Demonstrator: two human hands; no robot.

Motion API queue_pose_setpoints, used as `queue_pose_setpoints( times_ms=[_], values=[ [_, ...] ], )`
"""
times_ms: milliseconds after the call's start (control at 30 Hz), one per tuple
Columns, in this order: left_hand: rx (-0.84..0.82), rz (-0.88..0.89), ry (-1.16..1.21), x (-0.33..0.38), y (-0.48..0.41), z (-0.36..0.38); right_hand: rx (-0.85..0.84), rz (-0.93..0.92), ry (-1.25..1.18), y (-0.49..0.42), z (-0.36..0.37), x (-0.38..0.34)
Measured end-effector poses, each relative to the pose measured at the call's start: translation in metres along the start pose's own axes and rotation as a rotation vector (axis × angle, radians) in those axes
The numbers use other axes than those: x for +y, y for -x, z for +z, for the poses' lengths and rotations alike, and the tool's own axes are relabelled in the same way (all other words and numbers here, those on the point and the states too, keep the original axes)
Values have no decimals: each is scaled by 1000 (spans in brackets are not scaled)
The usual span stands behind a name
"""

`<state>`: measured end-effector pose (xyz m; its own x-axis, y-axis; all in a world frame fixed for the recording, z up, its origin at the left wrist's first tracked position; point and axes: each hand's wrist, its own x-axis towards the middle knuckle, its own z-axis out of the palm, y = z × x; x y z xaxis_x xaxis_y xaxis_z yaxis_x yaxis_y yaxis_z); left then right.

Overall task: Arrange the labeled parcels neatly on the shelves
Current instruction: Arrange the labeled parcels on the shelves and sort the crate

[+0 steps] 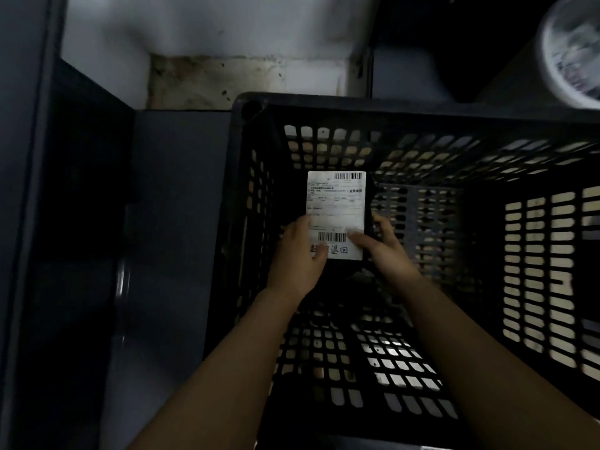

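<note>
Labeled parcel (336,203): dark, white label up, inside the black slotted basket (389,107) toward its far-left corner, long axis pointing at the basket's far wall; left hand (297,254) and right hand (386,251) each grip its near end, equally close.

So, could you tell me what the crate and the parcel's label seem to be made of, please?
The crate looks like moulded black plastic, matt: regular slotted holes, rounded rim. The label looks like white paper, matt, with printed barcodes, stuck flat on the parcel, whose own wrapping is too dark to judge.
</note>
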<state>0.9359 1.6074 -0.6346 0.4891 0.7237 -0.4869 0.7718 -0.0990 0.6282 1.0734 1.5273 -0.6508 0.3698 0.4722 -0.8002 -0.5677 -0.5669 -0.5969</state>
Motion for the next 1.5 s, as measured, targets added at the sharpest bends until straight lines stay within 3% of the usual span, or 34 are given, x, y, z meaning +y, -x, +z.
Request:
queue_pose_setpoints(
  times_ms=[133, 333, 500, 667, 833, 1067, 1233, 1500],
  values=[
    [112, -51, -38, -13, -8, 16, -50, -50, 69, -22, 15, 13],
    [142, -41, -91, -22, -13, 25, -34, -72, 272, -36, 12, 17],
    [131, 9, -211, -5, 9, 7, 141, -159, 703, -1, 2, -6],
    [157, 224, -309, 42, 55, -41, 77, -401, 910, 78, -2, -61],
    [376, 331, -348, 94, 116, -100, -32, -695, 1098, 167, 5, -124],
    [690, 312, -516, 144, 228, -163, -319, -1185, 1366, 278, 25, -181],
    [898, 113, -580, 146, 331, -180, -561, -1515, 1499, 356, 54, -180],
    [1120, -267, -695, 132, 531, -165, -1011, -1933, 1461, 489, 113, -112]
  ],
)
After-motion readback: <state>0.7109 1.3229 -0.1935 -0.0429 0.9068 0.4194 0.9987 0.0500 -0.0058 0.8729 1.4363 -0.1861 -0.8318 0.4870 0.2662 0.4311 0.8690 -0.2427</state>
